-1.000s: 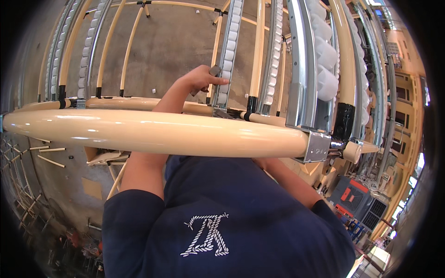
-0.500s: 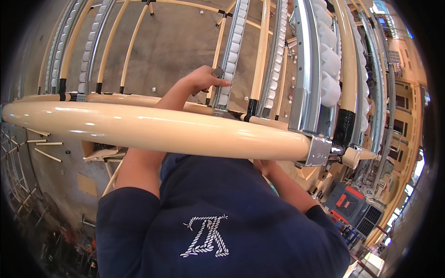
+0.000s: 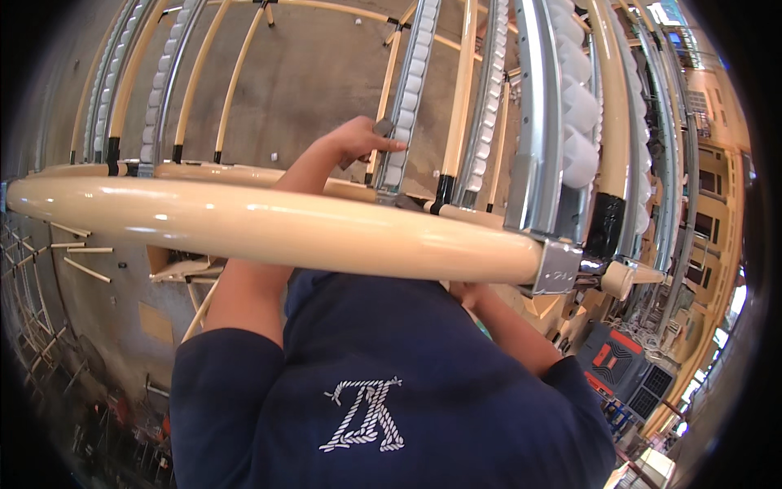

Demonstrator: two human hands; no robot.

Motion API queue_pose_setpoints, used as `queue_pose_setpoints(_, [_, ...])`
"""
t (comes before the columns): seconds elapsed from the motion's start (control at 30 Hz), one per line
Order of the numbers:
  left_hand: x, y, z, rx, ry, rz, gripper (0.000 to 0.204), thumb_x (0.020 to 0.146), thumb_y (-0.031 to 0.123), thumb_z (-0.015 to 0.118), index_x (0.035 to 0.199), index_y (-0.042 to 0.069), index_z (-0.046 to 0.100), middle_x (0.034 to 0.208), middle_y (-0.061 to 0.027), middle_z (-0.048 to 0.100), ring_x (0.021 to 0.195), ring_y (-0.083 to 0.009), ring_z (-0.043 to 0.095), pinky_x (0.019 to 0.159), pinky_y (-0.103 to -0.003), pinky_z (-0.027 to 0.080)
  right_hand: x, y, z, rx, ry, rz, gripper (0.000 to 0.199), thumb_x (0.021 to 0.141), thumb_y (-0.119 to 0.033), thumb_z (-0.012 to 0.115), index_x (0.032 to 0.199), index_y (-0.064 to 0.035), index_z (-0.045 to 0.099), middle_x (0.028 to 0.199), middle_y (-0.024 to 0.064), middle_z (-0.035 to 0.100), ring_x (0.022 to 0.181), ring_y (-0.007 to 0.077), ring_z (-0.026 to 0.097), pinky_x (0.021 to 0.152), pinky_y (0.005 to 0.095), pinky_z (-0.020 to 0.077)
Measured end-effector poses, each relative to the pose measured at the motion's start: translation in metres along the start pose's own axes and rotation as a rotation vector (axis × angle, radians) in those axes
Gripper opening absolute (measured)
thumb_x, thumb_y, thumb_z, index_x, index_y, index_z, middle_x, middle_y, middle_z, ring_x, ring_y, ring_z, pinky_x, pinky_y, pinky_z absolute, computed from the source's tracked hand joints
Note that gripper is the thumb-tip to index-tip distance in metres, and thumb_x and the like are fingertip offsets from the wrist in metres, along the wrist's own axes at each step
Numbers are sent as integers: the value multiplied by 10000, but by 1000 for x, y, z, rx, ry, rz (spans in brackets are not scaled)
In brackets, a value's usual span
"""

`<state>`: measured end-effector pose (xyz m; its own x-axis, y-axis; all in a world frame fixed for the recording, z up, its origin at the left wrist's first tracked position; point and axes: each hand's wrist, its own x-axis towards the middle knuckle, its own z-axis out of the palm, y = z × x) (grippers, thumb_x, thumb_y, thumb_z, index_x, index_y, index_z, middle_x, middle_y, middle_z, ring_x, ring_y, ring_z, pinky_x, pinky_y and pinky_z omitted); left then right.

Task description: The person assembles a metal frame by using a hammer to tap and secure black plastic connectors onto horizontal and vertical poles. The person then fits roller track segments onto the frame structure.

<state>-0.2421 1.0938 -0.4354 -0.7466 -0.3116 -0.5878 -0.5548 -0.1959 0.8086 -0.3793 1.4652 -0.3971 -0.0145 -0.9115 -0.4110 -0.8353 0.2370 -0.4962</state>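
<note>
My left hand [image 3: 358, 140] reaches over the thick cream tube [image 3: 277, 224] in front of me. Its fingers are closed around a grey, block-ended piece [image 3: 383, 127], most of which the hand hides, so I cannot tell its kind. One extended finger or thumb lies across a roller track [image 3: 407, 98] with white wheels in a metal rail. Below the tube, beside my dark blue shirt, my right hand [image 3: 463, 293] shows only in part. Its fingers are hidden by the tube and the shirt.
More roller tracks and cream tubes with black joints [image 3: 445, 189] run away from me. A metal rail end bracket [image 3: 557, 267] grips the tube at right. A grey and red case [image 3: 607, 359] stands at lower right; loose tubes [image 3: 88, 270] lie on the floor at left.
The view has shifted slightly. My left hand stays at the roller track with the grey piece, and my right hand remains behind the tube.
</note>
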Motion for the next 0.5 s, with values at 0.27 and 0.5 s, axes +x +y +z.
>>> queue_pose_setpoints(0.27, [4, 3, -1, 48, -11, -29, 495, 776, 477, 854, 724, 36, 636, 559, -4, 454, 506, -127, 474, 474, -308, 394, 3, -9, -7, -5, 39, 15, 358, 1006, -233, 483, 1259, -10, 603, 1283, 206, 618, 1196, 383, 551, 1014, 452, 433])
queue_pose_setpoints(0.5, [-4, 7, -5, 28, -37, -74, 496, 792, 486, 838, 723, 45, 619, 571, -3, 459, 485, -123, 439, 433, -308, 383, 21, -20, -24, -72, 86, 112, 354, 1013, -232, 478, 1258, -8, 601, 1286, 208, 616, 1198, 388, 550, 1013, 453, 433])
